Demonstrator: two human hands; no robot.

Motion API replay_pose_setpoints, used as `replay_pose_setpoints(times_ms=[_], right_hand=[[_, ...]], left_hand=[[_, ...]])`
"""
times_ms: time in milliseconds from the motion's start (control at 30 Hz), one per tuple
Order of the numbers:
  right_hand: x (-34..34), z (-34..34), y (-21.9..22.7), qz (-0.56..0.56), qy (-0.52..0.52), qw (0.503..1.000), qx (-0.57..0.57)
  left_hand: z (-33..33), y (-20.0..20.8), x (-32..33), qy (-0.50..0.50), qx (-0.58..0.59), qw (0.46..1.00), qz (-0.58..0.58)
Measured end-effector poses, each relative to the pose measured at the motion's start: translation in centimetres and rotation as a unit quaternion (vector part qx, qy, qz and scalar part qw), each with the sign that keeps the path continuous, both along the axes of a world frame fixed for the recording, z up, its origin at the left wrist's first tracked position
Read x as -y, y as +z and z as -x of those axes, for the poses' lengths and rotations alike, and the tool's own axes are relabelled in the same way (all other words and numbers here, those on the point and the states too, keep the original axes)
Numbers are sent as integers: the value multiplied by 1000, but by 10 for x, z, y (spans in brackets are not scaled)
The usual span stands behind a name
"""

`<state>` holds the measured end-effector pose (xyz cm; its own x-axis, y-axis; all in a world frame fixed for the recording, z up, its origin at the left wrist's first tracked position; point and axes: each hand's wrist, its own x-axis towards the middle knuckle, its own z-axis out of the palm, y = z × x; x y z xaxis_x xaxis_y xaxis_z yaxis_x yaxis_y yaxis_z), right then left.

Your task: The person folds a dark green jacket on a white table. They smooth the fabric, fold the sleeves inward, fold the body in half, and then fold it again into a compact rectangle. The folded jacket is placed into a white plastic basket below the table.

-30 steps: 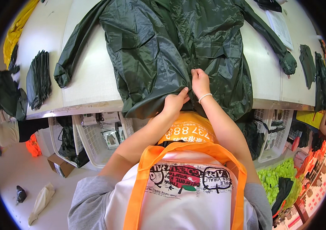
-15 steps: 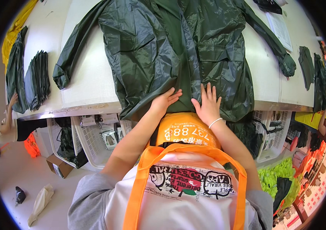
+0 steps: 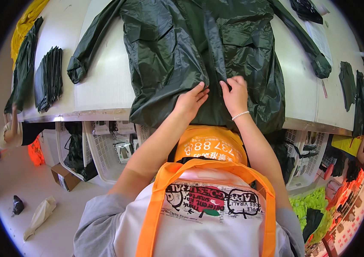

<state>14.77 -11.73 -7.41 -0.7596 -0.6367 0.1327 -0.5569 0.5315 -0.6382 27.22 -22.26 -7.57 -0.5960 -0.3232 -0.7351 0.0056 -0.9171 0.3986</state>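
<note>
A dark green rain jacket (image 3: 160, 64) lies spread on the white table, its sleeves stretched out to both sides and its lower hem at the near table edge. My left hand (image 3: 191, 103) is at the lower end of the left front panel, thumb and fingers closed on its edge. Across the gap, my right hand (image 3: 236, 95) pinches the edge of the right front panel beside the zipper (image 3: 212, 55). Some of its fingertips are hidden by the hand itself.
On the white table (image 3: 100, 94), a stack of folded dark green garments (image 3: 48, 79) lies left. White baskets (image 3: 113, 167) with packets stand beneath the edge. Co-workers' arms show at both sides. A cardboard box (image 3: 65, 177) and yellow-green garments (image 3: 304, 205) lie lower down.
Both hands, flat on the jacket's lower front before, have moved slightly farther up and closed on the front edges. The front opening looks narrower near the hem.
</note>
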Motion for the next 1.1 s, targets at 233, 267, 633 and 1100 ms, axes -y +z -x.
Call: replay_pose_setpoints(times_ms=[233, 267, 633, 1100], right_hand=[[0, -2, -30, 42, -35, 940, 338], [0, -1, -23, 43, -34, 943, 327], [-3, -37, 26, -88, 63, 994, -3], [-22, -23, 12, 116, -141, 830, 527]], left_hand=[[13, -1, -17, 3, 49, 998, 24], [14, -2, -17, -1, 39, 999, 29], [20, -16, -20, 5, 83, 994, 68], [19, -8, -25, 19, 53, 996, 74]])
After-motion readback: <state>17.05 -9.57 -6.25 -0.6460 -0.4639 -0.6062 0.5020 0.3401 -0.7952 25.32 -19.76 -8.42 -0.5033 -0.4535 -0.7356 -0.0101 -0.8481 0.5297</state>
